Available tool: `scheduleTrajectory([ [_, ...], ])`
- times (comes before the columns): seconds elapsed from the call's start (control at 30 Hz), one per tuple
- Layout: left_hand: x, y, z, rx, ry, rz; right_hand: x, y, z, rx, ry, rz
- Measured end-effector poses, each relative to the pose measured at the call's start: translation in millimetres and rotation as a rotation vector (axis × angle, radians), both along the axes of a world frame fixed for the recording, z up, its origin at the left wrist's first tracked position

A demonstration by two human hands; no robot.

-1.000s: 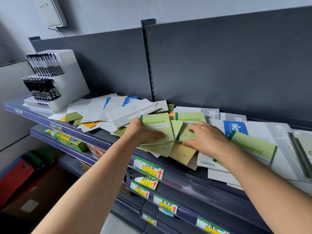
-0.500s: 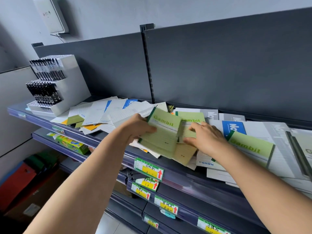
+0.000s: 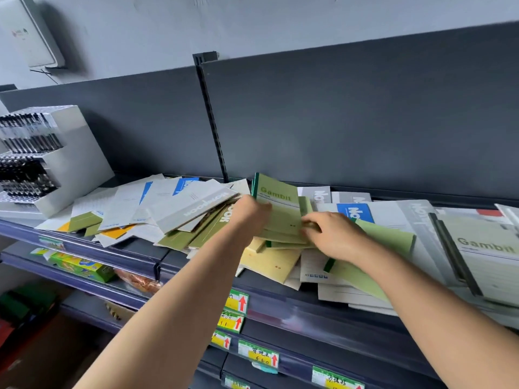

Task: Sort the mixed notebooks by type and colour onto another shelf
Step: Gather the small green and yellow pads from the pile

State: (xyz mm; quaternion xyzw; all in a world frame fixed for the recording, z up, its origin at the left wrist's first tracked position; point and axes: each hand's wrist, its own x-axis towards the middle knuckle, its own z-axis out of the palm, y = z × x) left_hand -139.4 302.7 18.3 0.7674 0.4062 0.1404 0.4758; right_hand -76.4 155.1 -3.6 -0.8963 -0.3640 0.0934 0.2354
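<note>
I am holding a green notebook (image 3: 276, 203) tilted up off the mixed pile (image 3: 193, 209) mid-shelf, my left hand (image 3: 251, 213) gripping its near edge to free it, while my right hand (image 3: 331, 234) is pinching a second green notebook (image 3: 289, 244) beneath, apparently gathering like colours.

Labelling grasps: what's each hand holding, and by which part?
Left hand grips the green Gambit notebooks at their left edge. Right hand fingers meet their right edge; a firm hold cannot be told.
</note>
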Motion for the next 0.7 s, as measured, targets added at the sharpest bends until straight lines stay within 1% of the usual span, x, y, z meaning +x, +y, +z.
scheduleTrajectory([
  [0.07, 4, -4, 2, -0.021, -0.016, -0.043, -1, 0, -2, -0.006, 0.007, 0.009],
  [0.17, 3, -9, 8, -0.098, -0.098, -0.087, 3, -2, -2, 0.043, 0.049, -0.019],
  [0.23, 4, -9, 12, -0.082, -0.163, -0.084, 7, -4, -2, 0.086, 0.096, -0.044],
  [0.3, 5, -13, 19, -0.066, -0.268, -0.081, 11, -8, 3, 0.205, 0.155, -0.103],
  [0.37, 6, -21, 27, -0.122, -0.347, -0.125, 15, -15, 8, 0.384, 0.271, -0.189],
  [0.43, 8, -34, 32, -0.173, -0.376, -0.202, 22, -25, 13, 0.537, 0.373, -0.277],
  [0.5, 13, -49, 32, -0.178, -0.356, -0.265, 29, -40, 15, 0.595, 0.413, -0.353],
  [0.57, 20, -62, 26, -0.18, -0.274, -0.335, 33, -57, 12, 0.596, 0.422, -0.412],
  [0.67, 26, -82, 16, -0.237, -0.098, -0.439, 32, -91, 11, 0.545, 0.319, -0.474],
  [0.7, 27, -88, 13, -0.189, -0.021, -0.469, 31, -100, 10, 0.51, 0.274, -0.48],
])
